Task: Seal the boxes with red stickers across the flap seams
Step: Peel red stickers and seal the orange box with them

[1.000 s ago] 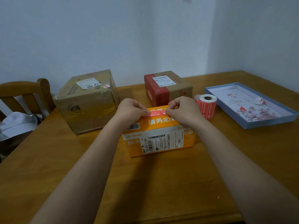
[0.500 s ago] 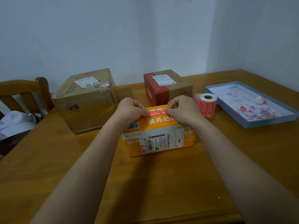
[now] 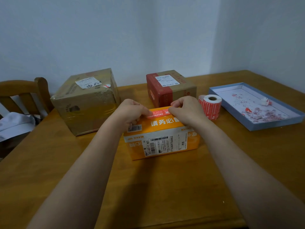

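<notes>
Now the left hand (image 3: pixel 132 111) and right hand (image 3: pixel 184 109) each pinch an end of a red sticker (image 3: pixel 159 113) atop the orange box (image 3: pixel 161 138) beside the sticker roll (image 3: pixel 210 106), seemingly mid-placement; pressing it flat across the seam likely comes next.

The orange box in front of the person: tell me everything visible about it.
The orange box is cardboard, closed, flat on the wooden table, with white Chinese lettering on top and a white barcoded shipping label on its near side. A red sticker lies along its top far edge, pinched at either end by the left hand and right hand.
</notes>
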`<control>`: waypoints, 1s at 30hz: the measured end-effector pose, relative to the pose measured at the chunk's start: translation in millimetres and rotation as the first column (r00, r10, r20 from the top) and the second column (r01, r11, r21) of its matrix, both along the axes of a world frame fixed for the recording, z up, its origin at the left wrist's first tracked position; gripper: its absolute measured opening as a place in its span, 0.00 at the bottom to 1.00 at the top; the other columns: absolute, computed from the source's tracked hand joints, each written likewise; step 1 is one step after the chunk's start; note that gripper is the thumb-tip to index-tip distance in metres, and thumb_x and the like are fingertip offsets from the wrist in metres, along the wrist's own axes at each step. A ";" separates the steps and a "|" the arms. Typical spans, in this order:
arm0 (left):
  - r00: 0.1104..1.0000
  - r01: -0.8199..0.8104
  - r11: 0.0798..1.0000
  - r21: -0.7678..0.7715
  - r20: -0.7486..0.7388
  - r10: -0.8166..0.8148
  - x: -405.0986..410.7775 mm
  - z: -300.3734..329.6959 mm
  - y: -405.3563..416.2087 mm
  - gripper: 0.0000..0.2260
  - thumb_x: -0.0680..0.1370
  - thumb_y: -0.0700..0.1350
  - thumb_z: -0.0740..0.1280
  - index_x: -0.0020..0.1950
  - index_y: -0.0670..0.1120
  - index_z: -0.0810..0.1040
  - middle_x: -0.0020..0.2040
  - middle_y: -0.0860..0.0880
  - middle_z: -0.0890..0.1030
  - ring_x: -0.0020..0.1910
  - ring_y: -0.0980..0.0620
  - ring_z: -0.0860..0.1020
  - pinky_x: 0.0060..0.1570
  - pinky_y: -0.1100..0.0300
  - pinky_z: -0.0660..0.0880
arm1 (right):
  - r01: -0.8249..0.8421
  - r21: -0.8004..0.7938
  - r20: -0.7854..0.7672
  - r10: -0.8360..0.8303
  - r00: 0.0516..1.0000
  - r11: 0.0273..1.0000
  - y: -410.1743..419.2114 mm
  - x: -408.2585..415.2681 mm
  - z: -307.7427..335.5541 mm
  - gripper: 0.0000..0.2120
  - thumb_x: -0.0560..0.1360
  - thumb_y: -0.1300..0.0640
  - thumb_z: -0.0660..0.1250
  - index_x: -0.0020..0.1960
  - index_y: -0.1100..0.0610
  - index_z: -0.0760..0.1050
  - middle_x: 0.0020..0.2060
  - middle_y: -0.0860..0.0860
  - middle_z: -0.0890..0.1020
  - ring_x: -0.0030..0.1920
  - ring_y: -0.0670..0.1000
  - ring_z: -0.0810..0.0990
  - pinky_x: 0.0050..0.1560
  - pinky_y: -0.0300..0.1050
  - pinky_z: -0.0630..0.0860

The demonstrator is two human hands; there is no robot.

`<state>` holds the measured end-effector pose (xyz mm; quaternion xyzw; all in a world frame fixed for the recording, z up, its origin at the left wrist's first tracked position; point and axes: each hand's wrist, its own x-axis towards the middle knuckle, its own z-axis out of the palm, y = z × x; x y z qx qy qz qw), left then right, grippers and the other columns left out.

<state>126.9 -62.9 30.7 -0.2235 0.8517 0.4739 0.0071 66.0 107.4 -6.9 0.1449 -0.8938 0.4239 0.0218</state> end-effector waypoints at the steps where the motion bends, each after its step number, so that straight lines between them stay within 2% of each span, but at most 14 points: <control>1: 1.000 0.004 1.000 0.017 0.006 -0.004 0.5 0.8 -1.2 0.06 0.73 0.45 0.74 0.46 0.44 0.83 0.34 0.48 0.76 0.30 0.54 0.71 0.28 0.62 0.67 | 0.001 -0.019 0.005 -0.001 1.000 1.000 0.3 0.1 0.4 0.05 0.72 0.49 0.69 0.37 0.46 0.77 0.55 0.45 0.81 0.57 0.48 0.77 0.57 0.55 0.76; 10: 1.000 0.004 1.000 -0.023 -0.019 -0.005 -1.0 -3.6 1.7 0.06 0.72 0.44 0.75 0.46 0.43 0.83 0.38 0.47 0.81 0.33 0.54 0.74 0.31 0.61 0.69 | 0.004 0.052 -0.016 -0.003 1.000 0.999 0.3 3.3 1.3 0.06 0.72 0.48 0.70 0.38 0.46 0.77 0.56 0.45 0.81 0.56 0.47 0.77 0.52 0.48 0.75; 22: 1.000 -0.009 0.999 -0.043 -0.027 0.008 -1.3 -3.1 6.0 0.07 0.73 0.44 0.74 0.47 0.43 0.82 0.43 0.47 0.83 0.38 0.52 0.79 0.33 0.60 0.72 | 0.028 0.124 -0.042 -0.023 0.999 0.992 -2.4 6.6 2.9 0.08 0.72 0.47 0.70 0.35 0.45 0.76 0.56 0.44 0.81 0.59 0.49 0.75 0.55 0.54 0.76; 30: 1.000 0.002 0.997 -0.079 0.017 0.000 -4.5 -1.2 8.2 0.09 0.73 0.44 0.74 0.50 0.42 0.82 0.43 0.46 0.83 0.34 0.53 0.75 0.32 0.61 0.71 | 0.011 0.148 -0.025 -0.007 1.000 0.989 -3.1 7.6 5.9 0.09 0.72 0.49 0.71 0.33 0.45 0.76 0.56 0.45 0.81 0.61 0.51 0.73 0.57 0.53 0.75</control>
